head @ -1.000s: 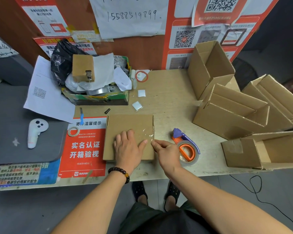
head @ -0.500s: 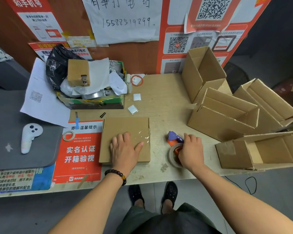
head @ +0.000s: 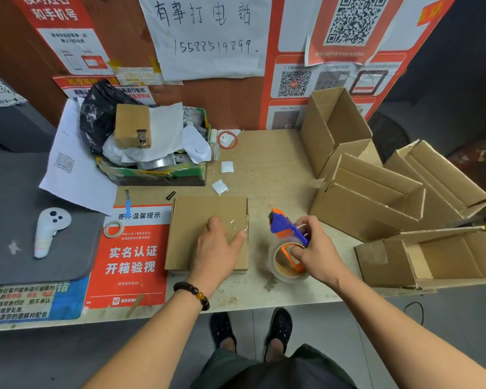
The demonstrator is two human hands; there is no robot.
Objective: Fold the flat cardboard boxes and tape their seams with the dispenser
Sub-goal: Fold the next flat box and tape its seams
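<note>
Head view: left hand point(head: 218, 248) flat on taped cardboard box point(head: 208, 217); right hand point(head: 316, 248) gripping tape dispenser point(head: 288, 237) on surface point(head: 272, 169).

Flat taped box point(head: 208, 211) on table; orange-blue dispenser point(head: 288, 242) beside.

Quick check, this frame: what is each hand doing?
Left hand: open, fingers flat, pressing on the flat cardboard box.
Right hand: gripping the tape dispenser.

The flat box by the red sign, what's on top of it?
A left hand presses flat on the box, and shiny clear tape runs along its right side. Whatever is under the palm is hidden.
</note>
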